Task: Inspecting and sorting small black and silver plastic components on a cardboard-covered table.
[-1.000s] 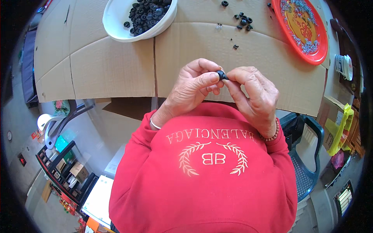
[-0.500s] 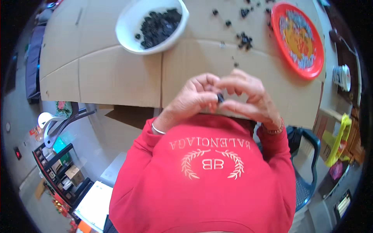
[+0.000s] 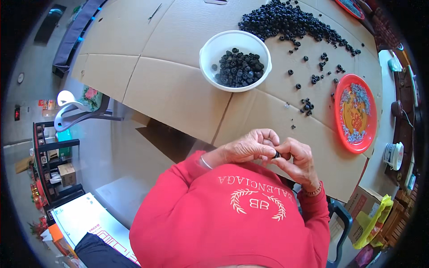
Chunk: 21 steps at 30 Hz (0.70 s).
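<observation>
Close in front of my red sweatshirt, both hands meet around one small black round part (image 3: 276, 154). My left hand (image 3: 252, 146) is closed, its thumb and fingertips pressed at the part's left side. From the right, my right hand (image 3: 296, 157) pinches the same part between thumb and forefinger. Most of the part is covered by the fingertips, so its exact kind is hard to make out. Beyond the hands, a white bowl (image 3: 209, 67) holds many similar black, ring-like parts (image 3: 241, 69). To the right lies a red oval tray (image 3: 370, 129) with small silvery pieces (image 3: 356, 136) scattered on it.
Flattened cardboard (image 3: 178, 85) covers the table. A large heap of black parts (image 3: 290, 22) lies at the back, with a loose cluster (image 3: 307, 107) nearer me. A second red tray (image 3: 351, 8) is at the far right. A chair (image 3: 342, 219) stands by my right elbow.
The view has tilted and swung, bringing the black heap into sight. My right hand's fingers have closed in from a wide arc, and the two hands are tighter around the black part.
</observation>
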### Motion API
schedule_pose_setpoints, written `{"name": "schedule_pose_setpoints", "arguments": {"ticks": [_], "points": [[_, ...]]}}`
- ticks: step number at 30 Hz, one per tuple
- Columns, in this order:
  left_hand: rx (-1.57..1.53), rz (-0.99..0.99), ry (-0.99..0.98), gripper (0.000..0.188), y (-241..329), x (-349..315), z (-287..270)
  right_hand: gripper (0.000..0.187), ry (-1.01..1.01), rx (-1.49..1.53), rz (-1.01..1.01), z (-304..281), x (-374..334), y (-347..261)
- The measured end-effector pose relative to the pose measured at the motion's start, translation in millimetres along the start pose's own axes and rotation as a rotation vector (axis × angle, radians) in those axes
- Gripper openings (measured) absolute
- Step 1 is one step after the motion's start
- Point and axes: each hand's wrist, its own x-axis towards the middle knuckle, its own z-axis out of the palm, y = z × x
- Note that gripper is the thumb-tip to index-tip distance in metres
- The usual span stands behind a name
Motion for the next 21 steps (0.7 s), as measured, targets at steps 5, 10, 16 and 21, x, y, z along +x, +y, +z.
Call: {"name": "schedule_pose_setpoints", "arguments": {"ticks": [5,10,16,21], "points": [[-0.102,-0.014,-0.090,0.029,-2.5,4.9,-6.8,0.016,0.050,0.051,-0.005,4.9,-0.5,2.8],[-0.076,-0.023,-0.081,0.027,-5.5,5.1,-7.5,0.009,0.073,0.224,0.031,12.0,-3.0,7.4],[-0.104,-0.069,-0.020,0.024,-8.0,6.7,-3.0,0.010,0.044,0.092,0.012,7.7,-6.9,9.4],[0.279,0.169,0.210,0.011,24.2,-2.5,10.6,0.023,0.240,0.324,0.001,16.4,-4.2,20.8]]}}
